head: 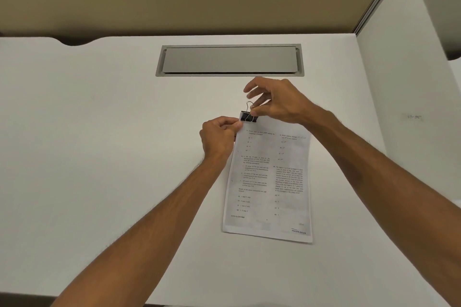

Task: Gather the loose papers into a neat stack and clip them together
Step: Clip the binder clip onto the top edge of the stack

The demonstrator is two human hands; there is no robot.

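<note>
Lying on the white desk [99, 112], the paper stack [268, 182] stretches toward the viewer from both hands. The left hand [219, 137] pinches its far left corner, and the right hand [277, 102] grips the black binder clip [248, 116] clamped on that far edge, thumb and forefinger closed on a wire handle, other fingers spread.

Matt white desk [99, 107]; printed paper sheets [268, 182]; black clip [248, 117], wire handles.

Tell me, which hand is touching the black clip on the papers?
The right hand is on the black metal binder clip, its fingers at the wire handles. The left hand only pinches the white printed papers beside it.
</note>
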